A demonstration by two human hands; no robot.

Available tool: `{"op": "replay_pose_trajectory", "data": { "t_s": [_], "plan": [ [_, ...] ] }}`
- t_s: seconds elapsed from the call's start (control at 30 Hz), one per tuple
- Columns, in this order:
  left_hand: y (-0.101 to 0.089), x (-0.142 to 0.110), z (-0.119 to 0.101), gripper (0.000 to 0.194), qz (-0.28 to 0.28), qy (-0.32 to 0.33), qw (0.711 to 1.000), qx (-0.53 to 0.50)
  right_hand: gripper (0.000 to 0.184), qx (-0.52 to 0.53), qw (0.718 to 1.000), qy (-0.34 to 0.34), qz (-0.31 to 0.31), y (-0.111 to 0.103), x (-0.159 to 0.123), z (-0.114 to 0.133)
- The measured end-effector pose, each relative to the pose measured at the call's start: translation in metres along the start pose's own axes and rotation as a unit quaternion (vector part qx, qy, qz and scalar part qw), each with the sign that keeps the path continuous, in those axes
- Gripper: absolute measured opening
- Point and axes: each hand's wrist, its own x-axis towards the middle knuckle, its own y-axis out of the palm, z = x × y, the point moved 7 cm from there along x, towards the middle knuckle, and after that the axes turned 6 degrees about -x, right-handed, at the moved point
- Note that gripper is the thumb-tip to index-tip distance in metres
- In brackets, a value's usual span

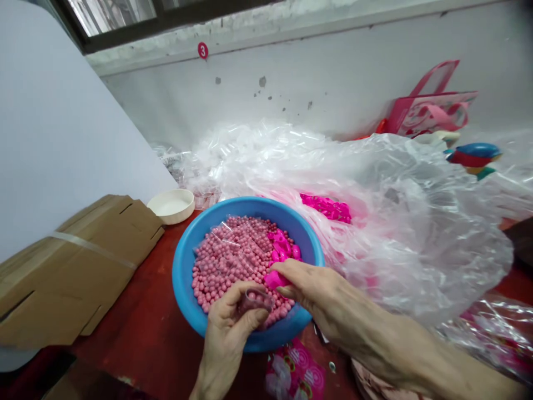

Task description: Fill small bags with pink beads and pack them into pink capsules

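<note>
A blue plastic basin (181,278) full of small pink beads (225,244) stands in front of me. Over its near rim, my left hand (225,339) is closed round a small clear container (255,300) with pink beads inside, its round opening tilted upward. My right hand (318,289) pinches a bright pink plastic piece (275,279) close to that opening; the piece's exact kind is partly hidden by the fingers. Several similar pink pieces (283,247) lie on the beads at the basin's right side. Clear film (231,236) covers part of the beads.
Flattened cardboard (95,261) lies left on the red table (137,322), near a white round dish (171,205). Large clear plastic bags (400,211) spread behind and right, one holding pink pieces (327,208). Pink printed packets (295,369) lie at the near edge.
</note>
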Motion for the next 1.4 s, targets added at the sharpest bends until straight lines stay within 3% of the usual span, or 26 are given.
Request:
{"op": "replay_pose_trajectory", "data": {
  "t_s": [0.2, 0.37, 0.5, 0.67, 0.73, 0.93, 1.23, 1.4],
  "plan": [
    [0.013, 0.000, 0.001, 0.008, 0.022, 0.029, 0.999, 0.020, 0.037, -0.038, 0.997, 0.053, 0.051, 0.013, 0.023, 0.010],
    [0.012, 0.000, 0.003, 0.003, 0.028, 0.029, 0.999, 0.036, 0.054, -0.019, 1.000, -0.014, 0.002, 0.021, 0.003, 0.006],
    [0.010, 0.000, 0.011, 0.006, 0.038, 0.014, 0.998, 0.054, 0.057, -0.041, 0.999, -0.001, 0.028, 0.038, -0.007, -0.008],
    [0.013, -0.002, 0.012, 0.011, 0.053, 0.014, 0.993, 0.102, 0.027, -0.021, 0.995, 0.078, 0.065, 0.040, 0.018, -0.009],
    [0.014, -0.001, 0.012, 0.011, 0.059, 0.006, 0.994, 0.087, 0.021, -0.009, 0.994, 0.084, 0.063, 0.031, 0.028, -0.001],
    [0.013, 0.000, 0.009, 0.008, 0.048, -0.012, 0.999, 0.008, 0.035, -0.060, 0.997, 0.045, -0.004, 0.009, 0.031, 0.015],
    [0.009, 0.000, 0.007, 0.009, 0.028, -0.009, 0.999, -0.035, 0.026, -0.038, 0.994, 0.098, 0.034, 0.035, 0.033, 0.002],
    [0.007, 0.001, 0.009, 0.011, 0.017, -0.027, 0.998, -0.056, 0.032, 0.039, 0.993, 0.109, -0.007, 0.042, 0.015, -0.021]
  ]
}}
